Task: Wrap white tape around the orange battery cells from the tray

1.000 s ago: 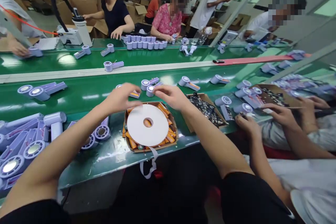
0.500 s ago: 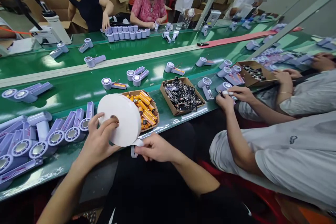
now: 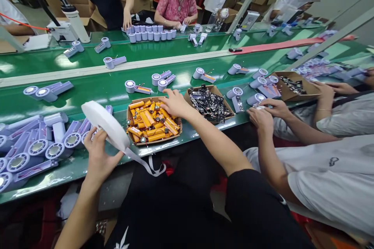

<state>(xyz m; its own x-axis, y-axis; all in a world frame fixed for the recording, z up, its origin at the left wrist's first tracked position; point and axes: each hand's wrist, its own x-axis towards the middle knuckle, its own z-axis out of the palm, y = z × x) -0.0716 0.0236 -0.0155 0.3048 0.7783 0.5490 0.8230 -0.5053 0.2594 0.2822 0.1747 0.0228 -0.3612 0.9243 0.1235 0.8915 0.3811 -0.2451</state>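
Note:
My left hand (image 3: 98, 155) is closed round a large white tape roll (image 3: 105, 124), holding it tilted over the near edge of the green belt, with a loose strip hanging below it. My right hand (image 3: 174, 102) reaches into the cardboard box (image 3: 129, 114) of orange cylindrical batteries (image 3: 150, 121); its fingers curl down onto the batteries at the box's far right corner. Whether it grips one I cannot make out.
Several lilac handheld fan bodies (image 3: 37, 146) are piled left of the roll. A second box (image 3: 190, 98) of black circuit boards lies right of the batteries. A person in white (image 3: 265, 116) works at my right. More fans lie on the green belt (image 3: 96, 91); other workers sit opposite.
The tape roll was lifted off the battery box and carried left in my left hand. My right hand let go of the tape end and reached forward into the batteries.

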